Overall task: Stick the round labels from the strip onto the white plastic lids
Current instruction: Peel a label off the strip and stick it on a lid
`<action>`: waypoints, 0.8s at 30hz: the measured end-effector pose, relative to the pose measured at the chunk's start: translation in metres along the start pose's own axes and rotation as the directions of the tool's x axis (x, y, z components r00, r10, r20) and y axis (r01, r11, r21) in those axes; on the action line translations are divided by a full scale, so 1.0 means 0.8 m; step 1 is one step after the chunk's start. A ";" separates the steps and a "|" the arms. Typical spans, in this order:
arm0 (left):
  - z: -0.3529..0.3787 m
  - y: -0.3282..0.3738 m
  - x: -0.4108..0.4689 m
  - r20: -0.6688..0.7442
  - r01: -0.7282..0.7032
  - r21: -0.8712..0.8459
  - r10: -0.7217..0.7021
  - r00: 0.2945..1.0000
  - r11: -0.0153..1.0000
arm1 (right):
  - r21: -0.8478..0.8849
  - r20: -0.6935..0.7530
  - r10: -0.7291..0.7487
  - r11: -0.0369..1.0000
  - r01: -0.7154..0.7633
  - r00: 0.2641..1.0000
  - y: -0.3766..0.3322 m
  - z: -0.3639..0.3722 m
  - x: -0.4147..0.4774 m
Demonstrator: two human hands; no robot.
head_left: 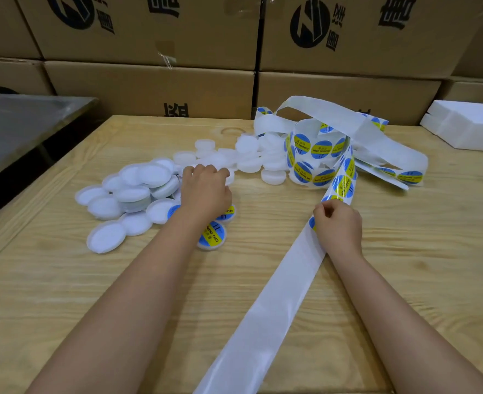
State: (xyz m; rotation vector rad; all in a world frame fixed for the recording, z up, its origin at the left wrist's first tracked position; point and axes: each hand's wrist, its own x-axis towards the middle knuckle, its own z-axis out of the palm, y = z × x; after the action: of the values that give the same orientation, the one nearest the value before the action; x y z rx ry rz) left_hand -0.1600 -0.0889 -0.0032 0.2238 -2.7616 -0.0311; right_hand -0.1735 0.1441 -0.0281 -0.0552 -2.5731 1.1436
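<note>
Wooden table (405, 280). Glossy white strip (277, 294) running across it. Plain white lids (138, 191) piled left of strip. Left hand (203, 191) on pile, fingers curled, grip unclear. Right hand (338, 226) on strip, pinching blue-yellow round label (331, 199).

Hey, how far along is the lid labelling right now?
Done: about three labelled lids lie beside the left hand. In hand: the right hand pinches the label strip, while the left touches the bare lids. Left: most lids, and many labels.
</note>
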 end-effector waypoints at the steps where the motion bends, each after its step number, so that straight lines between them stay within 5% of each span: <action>1: 0.004 0.002 0.006 0.048 -0.001 0.052 -0.001 0.999 0.999 | -0.002 0.003 -0.001 1.000 0.001 1.000 0.000 0.000 0.000; 7: 0.008 0.022 0.022 0.132 -0.021 0.169 -0.001 0.991 0.985 | -0.020 0.012 -0.002 1.000 0.002 1.000 0.001 0.001 0.003; 16: 0.001 0.067 -0.002 0.116 -0.275 -0.024 0.276 0.954 0.961 | -0.030 0.024 -0.004 1.000 0.005 1.000 -0.001 0.001 0.002; 24: -0.003 0.081 -0.037 0.019 -0.327 -0.030 0.328 0.945 0.945 | 0.008 0.019 0.015 1.000 -0.015 1.000 -0.003 -0.001 -0.001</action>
State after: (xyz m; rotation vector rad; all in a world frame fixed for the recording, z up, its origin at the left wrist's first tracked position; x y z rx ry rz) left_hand -0.1420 -0.0202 -0.0081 -0.2466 -2.7828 0.0162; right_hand -0.1723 0.1426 -0.0262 -0.0616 -2.5892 1.1650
